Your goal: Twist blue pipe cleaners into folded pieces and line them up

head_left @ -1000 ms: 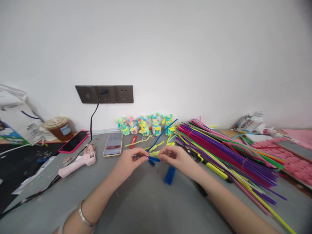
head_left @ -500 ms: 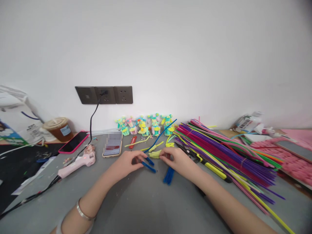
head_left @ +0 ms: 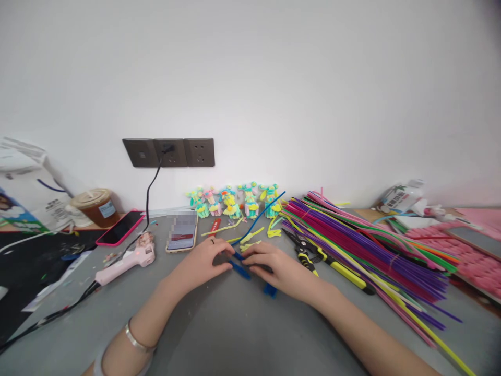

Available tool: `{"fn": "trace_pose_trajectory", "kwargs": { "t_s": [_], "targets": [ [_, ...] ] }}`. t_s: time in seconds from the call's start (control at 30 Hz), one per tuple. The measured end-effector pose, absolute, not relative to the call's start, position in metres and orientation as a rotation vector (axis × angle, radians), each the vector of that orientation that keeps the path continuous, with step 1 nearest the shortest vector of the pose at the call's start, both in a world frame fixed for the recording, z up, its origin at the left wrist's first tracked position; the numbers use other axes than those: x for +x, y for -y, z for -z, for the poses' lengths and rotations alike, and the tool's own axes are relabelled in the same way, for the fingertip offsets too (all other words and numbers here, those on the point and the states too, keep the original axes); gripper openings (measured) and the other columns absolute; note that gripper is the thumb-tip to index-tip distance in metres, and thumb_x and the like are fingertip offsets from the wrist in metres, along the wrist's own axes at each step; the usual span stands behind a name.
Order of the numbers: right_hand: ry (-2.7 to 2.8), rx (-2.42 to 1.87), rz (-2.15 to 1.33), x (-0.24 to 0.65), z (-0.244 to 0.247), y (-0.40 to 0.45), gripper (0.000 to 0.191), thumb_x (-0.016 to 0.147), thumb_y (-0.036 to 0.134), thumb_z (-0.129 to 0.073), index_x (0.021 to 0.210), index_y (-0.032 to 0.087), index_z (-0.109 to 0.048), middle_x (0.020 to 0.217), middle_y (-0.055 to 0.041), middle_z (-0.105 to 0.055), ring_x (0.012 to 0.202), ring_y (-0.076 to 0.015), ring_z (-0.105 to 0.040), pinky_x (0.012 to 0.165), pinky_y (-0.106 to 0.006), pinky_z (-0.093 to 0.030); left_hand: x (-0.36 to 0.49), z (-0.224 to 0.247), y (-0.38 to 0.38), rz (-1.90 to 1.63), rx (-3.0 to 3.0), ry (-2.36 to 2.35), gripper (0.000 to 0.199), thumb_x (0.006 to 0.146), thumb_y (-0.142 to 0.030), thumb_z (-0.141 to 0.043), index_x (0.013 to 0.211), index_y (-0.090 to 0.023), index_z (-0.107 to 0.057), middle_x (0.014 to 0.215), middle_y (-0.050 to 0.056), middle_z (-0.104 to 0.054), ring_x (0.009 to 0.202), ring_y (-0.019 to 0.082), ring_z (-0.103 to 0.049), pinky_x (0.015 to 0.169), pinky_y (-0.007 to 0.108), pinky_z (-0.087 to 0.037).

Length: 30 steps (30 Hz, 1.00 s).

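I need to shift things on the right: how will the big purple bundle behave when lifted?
The purple bundle is probably light for its size, being many thin stems. It may flex a little, since each is slender. The long yellow stem along its near side might slide or drag, as it seems loose.

Best room: front-middle bench (head_left: pixel 235 339), wide between left forearm (head_left: pixel 164 297) and right forearm (head_left: pixel 352 324). Ahead of that, left fingers (head_left: pixel 222 247) and right fingers (head_left: pixel 256 258) nearly meet at the blue stems (head_left: pixel 241 270), no lane through. Further back: yellow bits (head_left: pixel 250 237), then figures (head_left: pixel 251 201) lined up by the wall (head_left: pixel 250 94). Right: pliers (head_left: pixel 303 253), yellow-handled tool (head_left: pixel 348 272), then stem bundle (head_left: pixel 371 250), blocked at bench level. Left: narrow strip between glue gun (head_left: pixel 125 265) and beige-cased phone (head_left: pixel 182 235), plug cord (head_left: pixel 147 193) dropping behind. Air above the figures free
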State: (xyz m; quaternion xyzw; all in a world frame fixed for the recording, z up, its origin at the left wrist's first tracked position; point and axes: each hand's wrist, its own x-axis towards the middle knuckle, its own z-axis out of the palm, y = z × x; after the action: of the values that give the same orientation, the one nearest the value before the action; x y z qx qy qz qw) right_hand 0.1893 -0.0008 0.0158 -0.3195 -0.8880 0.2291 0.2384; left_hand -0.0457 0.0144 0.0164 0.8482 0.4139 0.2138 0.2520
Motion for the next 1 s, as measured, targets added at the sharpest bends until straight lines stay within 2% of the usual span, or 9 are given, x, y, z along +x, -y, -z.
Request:
{"fn": "trace_pose_trajectory", "kwargs": {
  "t_s": [0.23,0.4,0.57,0.7,0.87,1.0],
  "targets": [
    [2.465,-0.882,-0.586,0.187,-0.017,-0.001,0.022,0.092,0.013,-0.051,0.09,0.019,-0.072,0.101,-0.0099,-0.07,0.095,-0.0225,-0.062,0.085,-0.036,-0.047,-0.042,-0.01,-0.014,-0.54,2.336,-1.073,0.024,0.081,-0.012,-0.058,0.103,-0.023,-0.059,0.092,0.001,-0.065,0.091,0.019,-0.058,0.082,0.03,-0.044],
    [2.405,-0.881,-0.702,0.19,-0.017,-0.002,0.022,0.094,0.019,-0.05,0.091,0.019,-0.071,0.091,-0.0073,-0.073,0.087,-0.0199,-0.064,0.08,-0.03,-0.048,-0.043,-0.009,-0.013,-0.56,2.353,-1.083,0.031,0.08,-0.014,-0.061,0.108,-0.024,-0.053,0.097,0.001,-0.063,0.093,0.02,-0.057,0.082,0.031,-0.043],
    [2.281,-0.987,-0.763,0.192,-0.018,-0.002,0.023,0.095,0.024,-0.048,0.092,0.02,-0.071,0.087,-0.0056,-0.074,0.078,-0.0181,-0.067,0.07,-0.025,-0.049,-0.047,-0.014,-0.014,-0.541,2.372,-1.103,0.028,0.081,-0.02,-0.064,0.106,-0.024,-0.053,0.104,0.002,-0.061,0.095,0.021,-0.057,0.081,0.03,-0.044],
    [2.1,-1.075,-0.638,0.195,-0.023,-0.006,0.024,0.094,0.022,-0.046,0.088,0.018,-0.068,0.082,-0.0056,-0.073,0.073,-0.0177,-0.067,0.066,-0.025,-0.048,-0.054,-0.016,-0.021,-0.616,2.423,-1.217,0.01,0.089,-0.02,-0.049,0.097,-0.023,-0.056,0.099,0.002,-0.063,0.091,0.02,-0.058,0.079,0.03,-0.043],
    [2.048,-1.122,-0.474,0.198,-0.025,-0.008,0.022,0.094,0.023,-0.044,0.088,0.018,-0.066,0.083,-0.0063,-0.072,0.073,-0.0179,-0.065,0.066,-0.025,-0.046,-0.055,-0.009,-0.027,-0.574,2.393,-1.367,0.004,0.083,-0.02,-0.058,0.087,-0.02,-0.059,0.088,0.003,-0.063,0.083,0.02,-0.059,0.072,0.029,-0.043],
    [2.077,-1.158,-0.477,0.197,-0.023,-0.007,0.022,0.094,0.024,-0.045,0.087,0.019,-0.065,0.08,-0.0058,-0.07,0.072,-0.0186,-0.064,0.067,-0.027,-0.044,-0.052,-0.001,-0.027,-0.576,2.375,-1.409,0.01,0.083,-0.014,-0.053,0.078,-0.02,-0.059,0.079,0.003,-0.061,0.075,0.019,-0.058,0.065,0.028,-0.042]
  ]
}}
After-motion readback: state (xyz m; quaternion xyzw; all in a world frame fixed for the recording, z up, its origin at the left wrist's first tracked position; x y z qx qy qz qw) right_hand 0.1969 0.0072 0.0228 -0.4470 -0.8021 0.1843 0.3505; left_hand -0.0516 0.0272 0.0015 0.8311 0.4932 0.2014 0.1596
